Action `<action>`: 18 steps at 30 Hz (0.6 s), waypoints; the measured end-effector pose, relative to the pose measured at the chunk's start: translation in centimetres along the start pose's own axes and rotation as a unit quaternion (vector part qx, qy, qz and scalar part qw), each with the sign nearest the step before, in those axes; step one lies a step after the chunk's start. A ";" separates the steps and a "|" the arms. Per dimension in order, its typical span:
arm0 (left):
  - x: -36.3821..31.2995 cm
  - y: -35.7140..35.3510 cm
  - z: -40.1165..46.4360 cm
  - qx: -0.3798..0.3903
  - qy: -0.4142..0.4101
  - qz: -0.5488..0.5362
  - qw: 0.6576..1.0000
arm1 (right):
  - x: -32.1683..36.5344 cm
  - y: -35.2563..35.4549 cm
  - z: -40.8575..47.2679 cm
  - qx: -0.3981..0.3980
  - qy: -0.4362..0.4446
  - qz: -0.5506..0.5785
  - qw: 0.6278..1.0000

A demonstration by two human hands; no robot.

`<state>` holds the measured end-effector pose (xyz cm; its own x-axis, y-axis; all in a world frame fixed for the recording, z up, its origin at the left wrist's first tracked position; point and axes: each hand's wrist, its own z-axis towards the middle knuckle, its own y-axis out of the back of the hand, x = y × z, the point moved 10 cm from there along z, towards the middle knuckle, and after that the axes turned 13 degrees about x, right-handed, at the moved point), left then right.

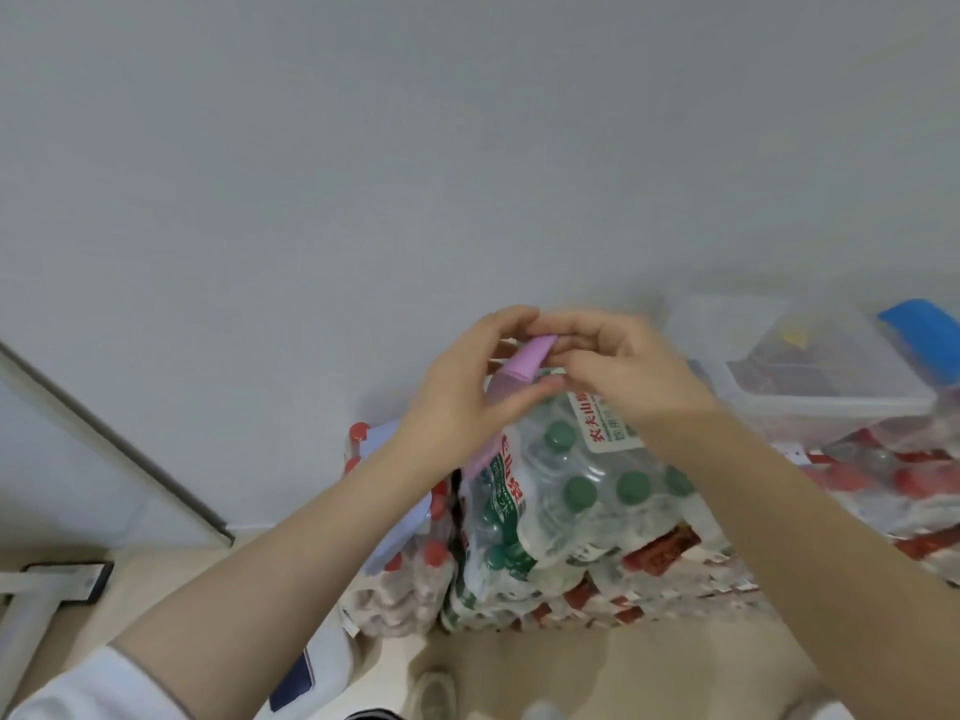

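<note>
Both my hands meet above a shrink-wrapped pack of green-capped water bottles (587, 491). My left hand (467, 392) curls its fingers and thumb round a small lilac folded piece (524, 363), maybe paper or plastic. My right hand (618, 356) pinches the top end of the same lilac piece with its fingertips. A longer lilac strip continues down behind my left wrist. Both forearms reach in from the bottom of the view.
Packs of red-capped bottles (415, 574) are stacked on the floor under and beside the green pack, against a white wall. A clear lidded storage box (810, 387) sits on packs at the right. A white stand base (31, 589) lies at the left. A shoe (436, 693) shows below.
</note>
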<state>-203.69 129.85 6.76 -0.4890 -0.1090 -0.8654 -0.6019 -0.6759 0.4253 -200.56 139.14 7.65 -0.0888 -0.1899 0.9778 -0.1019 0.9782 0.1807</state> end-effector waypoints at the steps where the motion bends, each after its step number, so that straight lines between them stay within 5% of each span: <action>1: -0.8 0.3 0.0 -0.025 -0.002 0.011 1.000 | 0.9 0.7 -0.7 -0.010 0.014 -0.025 1.000; 7: -5.8 0.0 0.1 -0.093 0.006 -0.002 0.996 | 5.2 4.6 -4.9 -0.130 0.105 -0.174 0.970; 9: -6.6 -0.7 0.5 -0.092 0.030 -0.079 0.992 | 4.5 5.7 -5.8 -0.160 0.114 -0.105 0.975; 12: -7.2 -1.3 1.2 -0.103 0.050 -0.184 0.976 | 0.2 4.9 -5.8 -0.075 0.070 0.119 0.988; 16: -5.5 -2.1 2.6 -0.112 0.088 -0.232 0.962 | -6.3 2.2 -7.3 0.063 -0.017 0.134 0.989; 18: -3.3 -2.5 3.4 -0.118 0.125 -0.244 0.955 | -8.8 2.5 -7.8 0.056 -0.043 0.110 0.991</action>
<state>-202.70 134.42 9.43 -0.0030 0.1087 -0.9941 -0.5464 -0.8327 -0.0895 -192.32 143.93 0.28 -0.2054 0.0153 0.9786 -0.1793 0.9824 -0.0530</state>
